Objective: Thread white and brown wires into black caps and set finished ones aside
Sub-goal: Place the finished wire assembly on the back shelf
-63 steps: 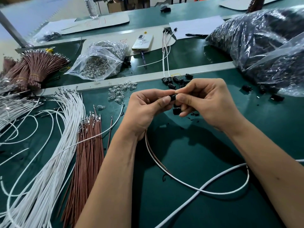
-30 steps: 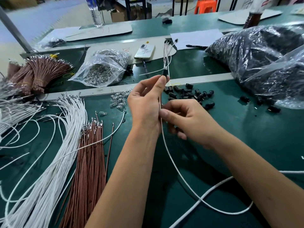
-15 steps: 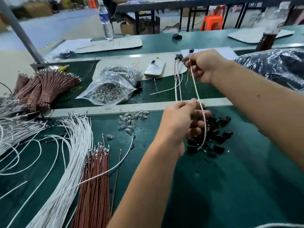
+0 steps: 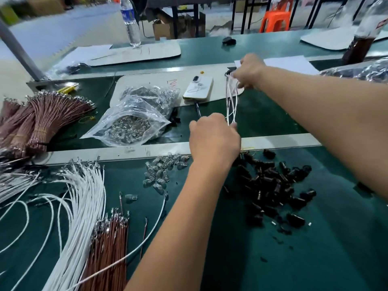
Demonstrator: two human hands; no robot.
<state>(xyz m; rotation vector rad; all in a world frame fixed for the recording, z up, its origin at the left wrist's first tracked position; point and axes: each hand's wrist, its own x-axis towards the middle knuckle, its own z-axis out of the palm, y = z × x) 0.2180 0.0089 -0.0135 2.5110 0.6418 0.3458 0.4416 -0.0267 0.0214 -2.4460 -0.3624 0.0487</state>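
Note:
My right hand [image 4: 248,71] reaches far forward and grips the capped end of a finished wire pair [image 4: 232,103] over the set-aside wires on the pale board [image 4: 159,80]. Nearer me, my left hand [image 4: 214,137] holds the lower run of the same wires between its fingertips. A heap of loose black caps [image 4: 273,185] lies on the green mat just right of my left forearm. Bundles of white wires [image 4: 84,198] and brown wires [image 4: 109,244] lie at lower left.
A clear bag of metal terminals [image 4: 130,124] and a white phone [image 4: 198,89] sit beyond the metal rail [image 4: 117,153]. Small clear bulbs [image 4: 161,171] are scattered by the rail. Tied brown wire bundles [image 4: 42,116] lie far left; a bottle [image 4: 131,22] stands behind.
Both hands pulled the cap onto the wires near me, then my right hand carried the capped end forward to the board. My left hand followed, sliding along the wires.

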